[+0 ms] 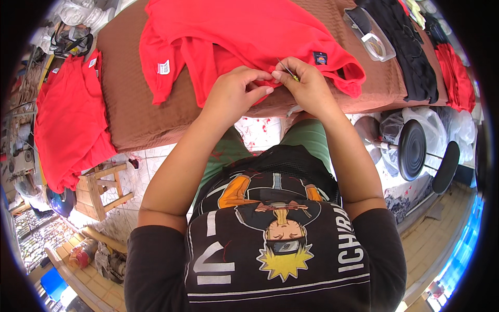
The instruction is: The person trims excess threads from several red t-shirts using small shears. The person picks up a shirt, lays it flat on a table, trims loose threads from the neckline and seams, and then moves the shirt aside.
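Note:
A red garment (234, 31) lies spread over the brown-covered table in front of me, with a white tag at its left sleeve and a dark patch near its right end. My left hand (240, 89) is at the garment's near edge, its index finger reaching my right fingertips and its thumb stretched out apart. My right hand (305, 86) is closed around a small pair of thread snips (294, 77), with a thin metal blade pointing up and away and a yellowish part by the palm. Its thumb and finger meet at the red cloth; any thread there is too fine to see.
Another red garment pile (70, 119) hangs at the left over a wooden stool (99, 190). A clear plastic box (375, 44) and black cloth (410, 57) lie on the right of the brown table cover (125, 78). Black round pads (412, 151) on a bar stand below right.

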